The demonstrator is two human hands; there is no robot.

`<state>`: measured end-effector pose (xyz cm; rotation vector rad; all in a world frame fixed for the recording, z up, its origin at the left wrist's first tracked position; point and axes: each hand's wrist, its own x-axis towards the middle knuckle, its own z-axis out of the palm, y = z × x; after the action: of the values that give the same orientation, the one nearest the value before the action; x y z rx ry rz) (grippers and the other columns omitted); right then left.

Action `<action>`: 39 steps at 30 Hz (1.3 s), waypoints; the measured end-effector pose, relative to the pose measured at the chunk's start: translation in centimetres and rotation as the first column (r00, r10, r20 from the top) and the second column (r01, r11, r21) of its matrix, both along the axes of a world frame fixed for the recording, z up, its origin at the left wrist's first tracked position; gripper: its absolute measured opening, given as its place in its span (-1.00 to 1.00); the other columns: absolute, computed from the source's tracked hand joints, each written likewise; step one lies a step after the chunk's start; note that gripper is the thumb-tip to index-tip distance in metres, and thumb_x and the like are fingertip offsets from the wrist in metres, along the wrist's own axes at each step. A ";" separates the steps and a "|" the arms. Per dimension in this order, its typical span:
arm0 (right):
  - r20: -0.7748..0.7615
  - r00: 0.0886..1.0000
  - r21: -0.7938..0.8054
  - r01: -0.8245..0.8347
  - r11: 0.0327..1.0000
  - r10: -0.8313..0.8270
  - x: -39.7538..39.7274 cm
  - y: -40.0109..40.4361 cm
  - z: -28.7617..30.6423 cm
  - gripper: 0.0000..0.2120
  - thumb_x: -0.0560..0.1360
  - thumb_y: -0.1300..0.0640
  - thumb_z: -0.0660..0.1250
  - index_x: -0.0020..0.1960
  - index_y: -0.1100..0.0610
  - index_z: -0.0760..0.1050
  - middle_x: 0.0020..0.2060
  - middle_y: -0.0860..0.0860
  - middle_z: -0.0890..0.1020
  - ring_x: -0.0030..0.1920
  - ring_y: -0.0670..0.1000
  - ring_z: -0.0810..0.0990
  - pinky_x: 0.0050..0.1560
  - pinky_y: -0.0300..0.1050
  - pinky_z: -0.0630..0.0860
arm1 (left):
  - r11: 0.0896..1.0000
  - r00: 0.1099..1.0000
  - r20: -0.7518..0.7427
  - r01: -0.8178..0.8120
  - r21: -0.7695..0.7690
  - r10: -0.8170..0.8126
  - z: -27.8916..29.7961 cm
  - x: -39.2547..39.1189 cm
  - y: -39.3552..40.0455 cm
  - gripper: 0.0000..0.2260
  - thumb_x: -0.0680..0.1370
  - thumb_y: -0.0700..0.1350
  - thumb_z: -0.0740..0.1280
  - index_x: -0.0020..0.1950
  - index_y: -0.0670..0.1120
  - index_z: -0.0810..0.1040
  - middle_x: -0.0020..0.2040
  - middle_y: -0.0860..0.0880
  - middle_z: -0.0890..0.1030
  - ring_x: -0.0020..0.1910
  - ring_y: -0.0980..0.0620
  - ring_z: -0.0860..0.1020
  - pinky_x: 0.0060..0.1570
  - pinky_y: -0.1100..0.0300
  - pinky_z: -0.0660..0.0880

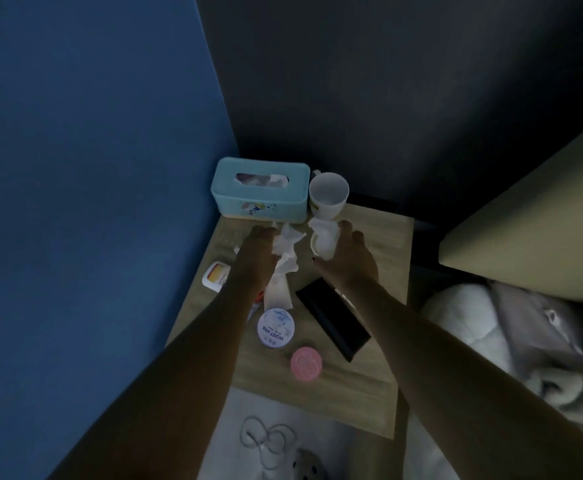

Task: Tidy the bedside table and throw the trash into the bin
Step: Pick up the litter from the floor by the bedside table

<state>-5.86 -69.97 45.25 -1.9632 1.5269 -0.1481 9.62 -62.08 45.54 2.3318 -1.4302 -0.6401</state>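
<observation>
The wooden bedside table point(369, 368) stands in a dim corner. My left hand point(257, 252) is closed around a crumpled white tissue point(287, 249) near the table's back. My right hand point(350, 258) grips another crumpled white tissue point(323, 239) just in front of the white cup point(328, 194). A further white tissue point(278, 292) lies flat below the left hand. No bin is in view.
A teal tissue box point(260, 190) sits at the back left. A black phone point(333, 318), a round white tin point(276, 327), a pink lid point(305, 363) and a small white-yellow pack point(215, 275) lie on the table. Bed and blanket point(511, 327) at right; cable point(269, 441) on the floor.
</observation>
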 end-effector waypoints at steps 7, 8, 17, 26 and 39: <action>0.010 0.999 0.007 -0.045 0.999 0.045 0.1 0.5 -1.0 -0.20 0.37 -0.09 0.47 0.45 -0.01 0.12 0.22 0.14 0.44 0.20 0.19 0.52 0.06 0.10 0.55 | 0.999 0.999 0.011 0.033 -0.013 -0.033 -2.1 -0.1 1.9 -0.40 0.51 -0.16 0.37 0.50 -0.10 0.21 0.51 -0.18 0.22 0.49 -0.16 0.21 0.43 -0.03 0.25; 0.017 0.999 0.003 -0.045 0.999 0.045 0.1 0.8 -0.8 -0.20 0.37 -0.08 0.47 0.45 -0.02 0.12 0.23 0.14 0.45 0.21 0.19 0.51 0.06 0.10 0.55 | 1.000 1.000 0.015 0.024 -0.019 -0.024 -1.9 -0.2 2.5 -0.40 0.51 -0.16 0.37 0.50 -0.10 0.22 0.52 -0.18 0.22 0.49 -0.16 0.22 0.43 -0.03 0.26; -0.006 0.998 -0.256 -0.056 0.965 0.057 -2.8 11.5 1.8 -0.27 0.46 -0.12 0.37 0.49 0.02 0.09 0.47 0.14 0.23 0.33 0.23 0.38 0.11 0.14 0.50 | 0.953 0.991 0.119 -0.028 -0.301 0.067 -0.5 -2.3 15.0 -0.54 0.50 -0.10 0.34 0.38 -0.16 0.38 0.37 -0.20 0.44 0.32 -0.18 0.42 0.26 -0.03 0.44; -0.053 0.987 -0.338 -0.162 0.927 0.153 -7.9 31.9 -4.6 -0.57 0.44 0.01 0.40 0.23 0.16 0.43 0.07 0.16 0.54 0.01 0.20 0.57 -0.20 0.02 0.57 | 0.991 0.961 0.278 0.032 -0.128 0.005 -7.1 -6.1 36.1 -0.52 0.46 0.06 0.25 0.31 -0.15 0.41 0.15 -0.20 0.53 0.08 -0.21 0.52 0.04 -0.02 0.46; -0.237 0.941 0.114 -0.220 0.969 0.241 -13.7 42.9 -30.8 -0.32 0.46 -0.13 0.37 0.48 -0.03 0.18 0.37 0.06 0.36 0.33 0.12 0.37 0.08 0.03 0.52 | 0.873 0.990 0.035 0.102 0.476 -0.134 -34.2 -14.5 49.4 -0.04 0.33 0.39 0.33 0.53 -0.06 0.02 0.48 -0.12 0.20 0.42 -0.14 0.28 0.37 -0.14 0.26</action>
<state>-19.53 -27.08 14.47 -2.1350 1.4119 0.2691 -4.88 -12.64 11.36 2.6619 -1.5999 -1.0618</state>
